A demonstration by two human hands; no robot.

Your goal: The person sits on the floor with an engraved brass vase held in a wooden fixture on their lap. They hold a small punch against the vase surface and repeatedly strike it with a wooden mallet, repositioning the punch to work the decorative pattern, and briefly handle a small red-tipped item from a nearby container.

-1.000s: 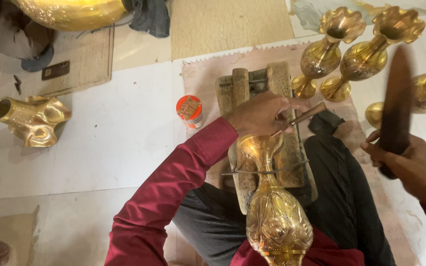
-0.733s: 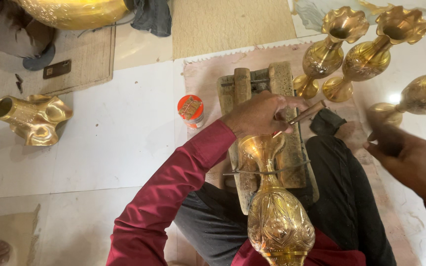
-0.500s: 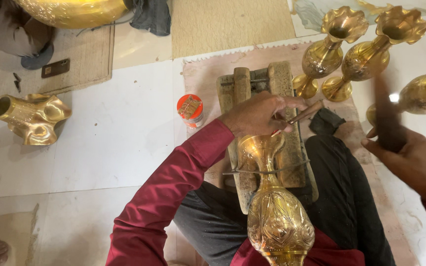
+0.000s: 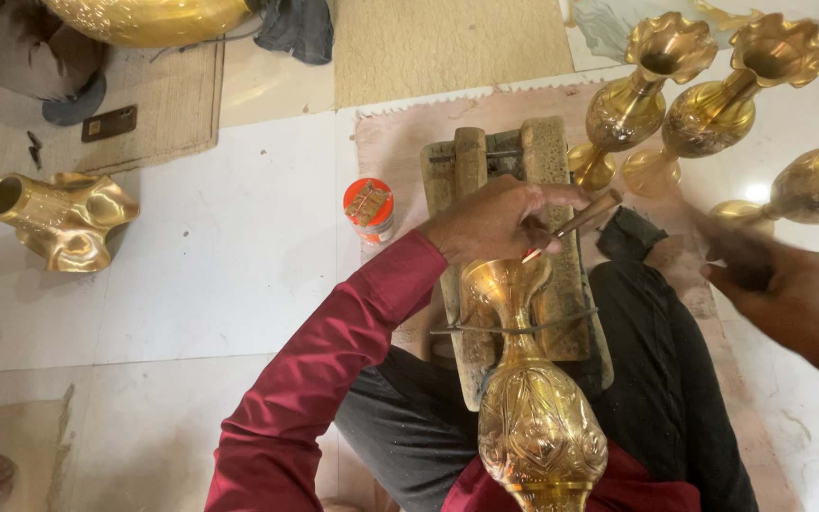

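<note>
Head view shows our left hand (image 4: 495, 220) closed around a thin chisel-like tool (image 4: 575, 224), its tip set at the flared mouth of the brass vase (image 4: 533, 398) that lies along our lap, neck resting on the wooden block (image 4: 547, 156) and strapped by a dark wire; our right hand (image 4: 784, 294) sits blurred at the right edge, and we cannot tell whether it grips anything (a second ago it held a dark mallet raised high, then swung it down; now the mallet no longer shows clearly, so the blow seems spent or the hand is drawing back for another); the chisel and vase have not shifted between frames, which suggests the engraving at the rim goes on in steady strikes.

Just beside the block stands a small jar with an orange lid (image 4: 369, 207) on the white tile floor (image 4: 220, 275); beyond it, two upright brass vases (image 4: 689, 100) stand near the far corner, a third vase (image 4: 812, 185) lies tilted close to the right hand's swing; a bent brass piece (image 4: 59, 218) rests well apart at left, near a woven mat (image 4: 97, 123).
</note>
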